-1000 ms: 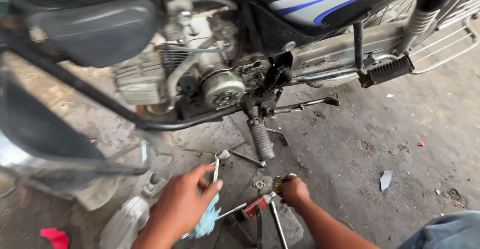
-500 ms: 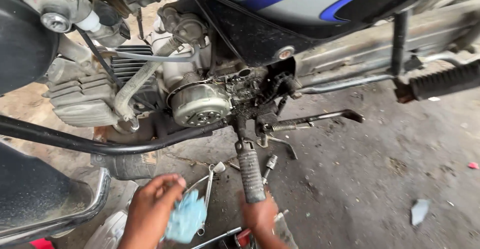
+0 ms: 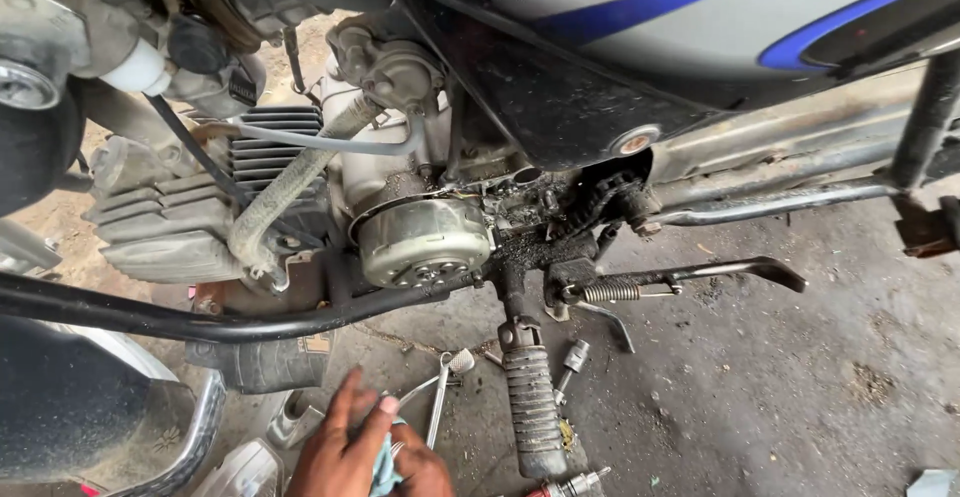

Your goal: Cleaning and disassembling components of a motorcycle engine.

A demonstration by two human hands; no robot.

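Observation:
My left hand (image 3: 338,449) is at the bottom edge with its fingers laid over a light blue cloth (image 3: 386,465). My right hand (image 3: 427,469) presses against the cloth from the other side, and its fingers are hidden. Both hands are low on the ground below the motorcycle engine. A silver spanner (image 3: 440,397) lies just above them. The round metal rotor (image 3: 425,243) on the open engine side sits above, and the ribbed black footrest (image 3: 533,409) hangs down to the right of my hands.
A black crash bar (image 3: 200,323) crosses in front of the finned cylinder (image 3: 170,227). The side stand (image 3: 700,273) with its spring points right. A socket (image 3: 574,357) and a red-tipped tool (image 3: 572,482) lie on the dirty concrete floor. The chain sprocket (image 3: 600,202) is exposed.
The view has moved closer to the engine. My two hands have come together over the blue cloth; the right hand has left the red-handled tool on the floor.

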